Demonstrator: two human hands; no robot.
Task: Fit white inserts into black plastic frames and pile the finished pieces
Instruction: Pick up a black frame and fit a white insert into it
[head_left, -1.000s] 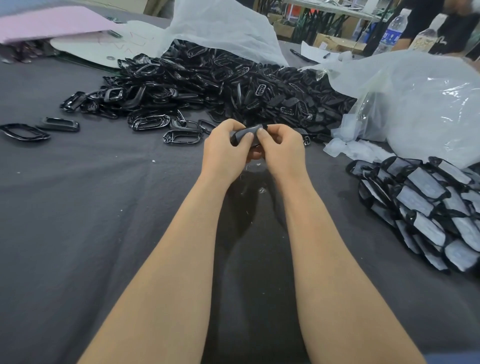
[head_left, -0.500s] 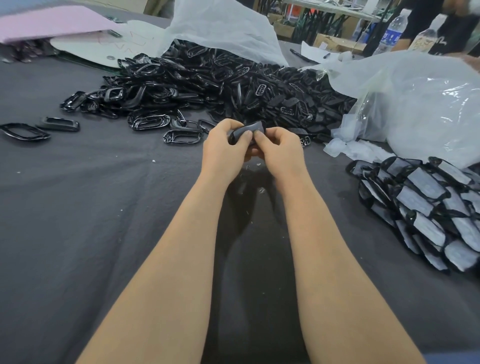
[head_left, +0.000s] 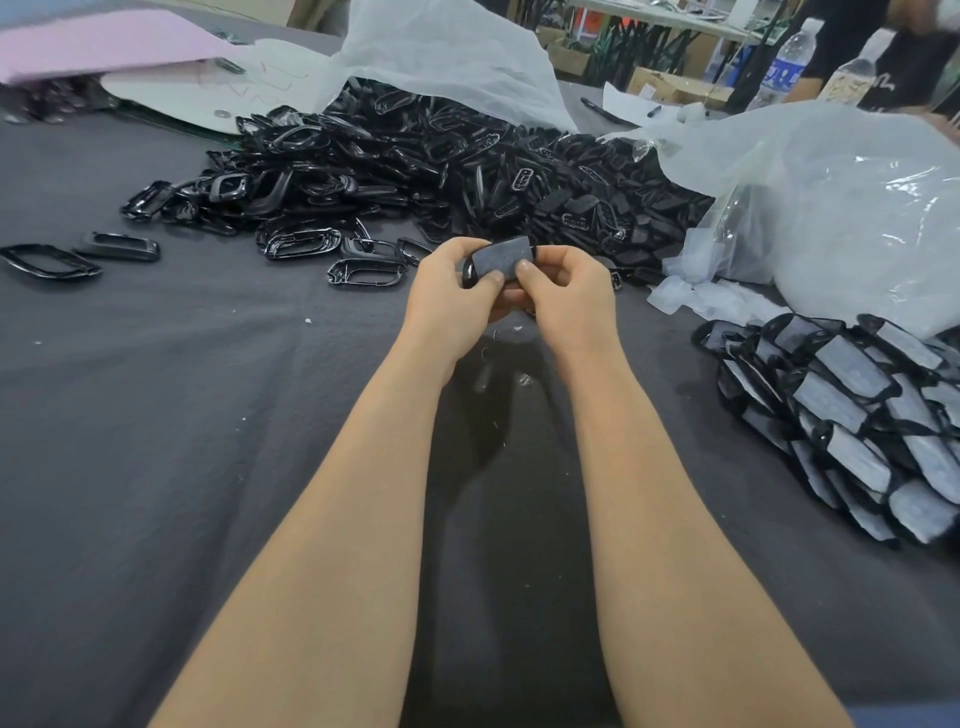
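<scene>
Both my hands hold one black frame with a greyish-white insert (head_left: 503, 260) above the middle of the table. My left hand (head_left: 449, 299) grips its left end, and my right hand (head_left: 563, 296) pinches its right end with the thumb on the insert's face. A big heap of loose black frames (head_left: 415, 171) lies behind my hands. A pile of finished pieces (head_left: 852, 415) with white inserts lies at the right. Loose white inserts (head_left: 711, 301) lie by a plastic bag.
The table has a dark grey cloth (head_left: 156, 415). Two single frames (head_left: 119, 247) lie at the far left. Clear plastic bags (head_left: 841, 208) sit at the back right, a pink sheet (head_left: 93, 41) at the back left. Water bottles (head_left: 784, 67) and a person stand beyond.
The piece has turned in my hands so the insert's face now points toward me. My thumbs have shifted onto its lower edge. Both arms stay in place.
</scene>
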